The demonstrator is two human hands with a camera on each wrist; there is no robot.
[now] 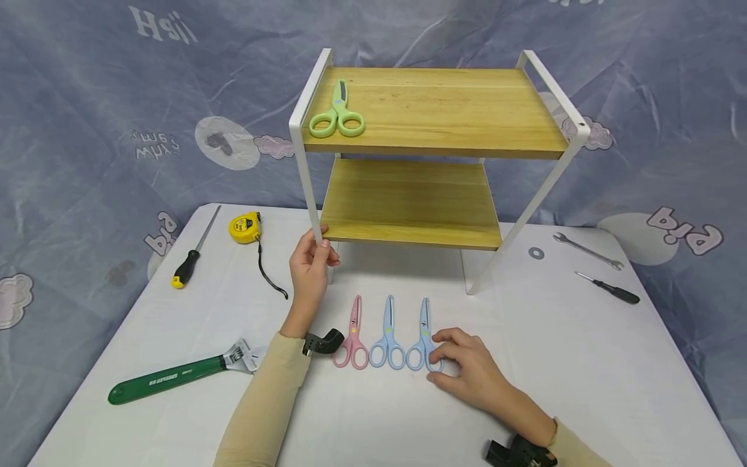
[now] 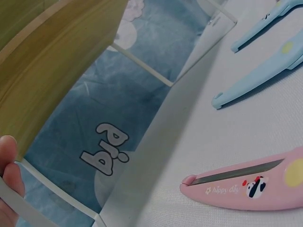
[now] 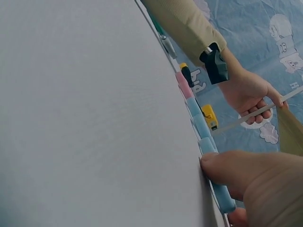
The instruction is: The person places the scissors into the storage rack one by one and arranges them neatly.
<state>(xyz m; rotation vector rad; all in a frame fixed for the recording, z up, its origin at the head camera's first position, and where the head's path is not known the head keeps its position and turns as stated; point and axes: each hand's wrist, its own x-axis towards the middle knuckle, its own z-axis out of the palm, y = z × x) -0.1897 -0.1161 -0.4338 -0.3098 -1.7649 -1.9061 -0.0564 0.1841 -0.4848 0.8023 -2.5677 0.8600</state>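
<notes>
A two-tier shelf with wooden boards and a white metal frame stands at the back of the table. My left hand grips its left front leg beside the lower board. Green scissors lie on the upper board at its left end. In front of the shelf lie pink scissors, middle blue scissors and right blue scissors, side by side with tips toward the shelf. My right hand pinches the right blue scissors by the right handle loop; in the right wrist view the thumb touches it.
On the left lie a screwdriver, a yellow tape measure and a green-handled adjustable wrench, partly behind the left sleeve. A washer, an open-end wrench and a small screwdriver lie at the right. A blue-grey cloth hangs behind.
</notes>
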